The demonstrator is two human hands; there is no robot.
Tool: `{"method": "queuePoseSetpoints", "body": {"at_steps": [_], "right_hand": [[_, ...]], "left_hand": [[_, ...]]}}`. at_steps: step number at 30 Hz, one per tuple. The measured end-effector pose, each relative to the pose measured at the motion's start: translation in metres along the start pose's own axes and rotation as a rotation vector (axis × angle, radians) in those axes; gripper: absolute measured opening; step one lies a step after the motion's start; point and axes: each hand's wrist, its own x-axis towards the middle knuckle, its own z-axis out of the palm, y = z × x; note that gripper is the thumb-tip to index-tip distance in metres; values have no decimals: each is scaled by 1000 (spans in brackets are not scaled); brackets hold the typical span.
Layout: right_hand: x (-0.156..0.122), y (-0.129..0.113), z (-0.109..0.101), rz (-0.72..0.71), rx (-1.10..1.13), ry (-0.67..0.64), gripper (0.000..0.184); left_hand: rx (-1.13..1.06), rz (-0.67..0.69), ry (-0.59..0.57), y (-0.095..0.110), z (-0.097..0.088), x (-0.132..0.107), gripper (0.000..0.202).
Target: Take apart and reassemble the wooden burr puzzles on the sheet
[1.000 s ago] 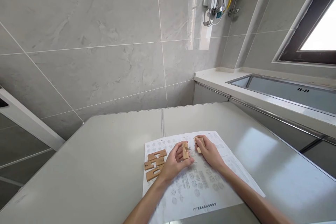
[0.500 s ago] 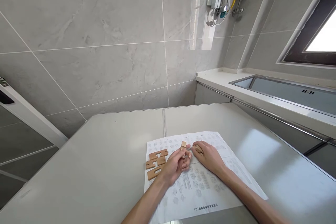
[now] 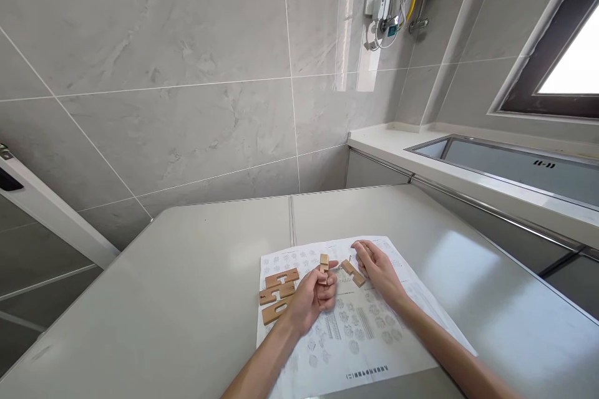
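My left hand (image 3: pixel 314 296) is closed around a small notched wooden puzzle piece (image 3: pixel 324 260), which stands upright between thumb and fingers. A second notched wooden piece (image 3: pixel 352 272) lies slantwise on the printed sheet (image 3: pixel 369 349), between my two hands. Just right of that piece is my right hand (image 3: pixel 377 267), its fingers loosely bent and apart, with nothing visible in them. Left of my left wrist, three flat wooden plates with cut-out slots lie in a column: a top plate (image 3: pixel 291 275), a middle plate (image 3: pixel 267 297) and a bottom plate (image 3: pixel 268 315), partly behind my hand.
The sheet, covered in small diagrams, lies on a pale table (image 3: pixel 187 299) with a seam running to the back edge. A tiled wall (image 3: pixel 210 124) rises behind it. On the right is a counter (image 3: pixel 374 135) with a sink (image 3: pixel 496 165).
My right hand has let go of the lying notched piece and shifted slightly right, uncovering it. My left hand still holds its piece, turned a little. The view has shifted slightly.
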Motion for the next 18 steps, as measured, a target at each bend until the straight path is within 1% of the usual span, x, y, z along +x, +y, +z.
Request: {"method": "queuePoseSetpoints", "body": {"at_steps": [2,4,7,9,13,16,18], "right_hand": [[-2,-3,2,29,121,-100,51],[-2,-3,3,58,230,-170,51],[-2,-6,3,102,411,-215,48],[-2,-9,2,121,491,-240,46],[-3,-13,-1,131,505,-312,46],[-4,-12,-1,138,478,-355,47],[-4,-12,-1,167,484,-371,47]], "left_hand": [[30,-3,1,-3,-1,0,39],[46,2,6,-7,-2,2,42],[48,31,23,-11,-4,4,46],[70,35,30,-12,-4,4,46],[149,-7,-4,-9,-1,2,46],[208,-27,-28,-8,2,1,49],[229,-25,-33,-8,3,0,51]]}}
